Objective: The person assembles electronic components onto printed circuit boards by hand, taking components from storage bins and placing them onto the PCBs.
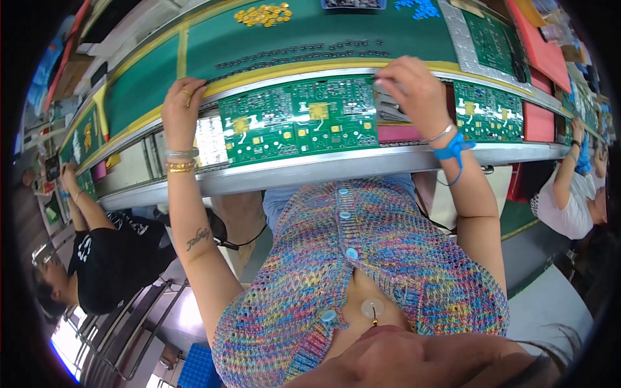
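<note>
A pair of green circuit boards (268, 132) lies on the metal rail line in front of me, with yellow square parts on them. My left hand (181, 113) is at the rail beyond the boards' left end, fingers closed in a pinch beside the rows of small black components (291, 55). Over the boards' right end is my right hand (415, 90), its fingertips pinched together at the far rail. Whatever either hand pinches is too small or hidden to name. A blue wrist strap (454, 149) circles my right wrist.
On the green mat (336, 32) lie a pile of yellow disc parts (263, 14), blue parts (419, 8) and a blue tray (352, 5) of dark parts. Another circuit board (488, 113) sits right on the line. Co-workers sit at left (116, 258) and right (566, 200).
</note>
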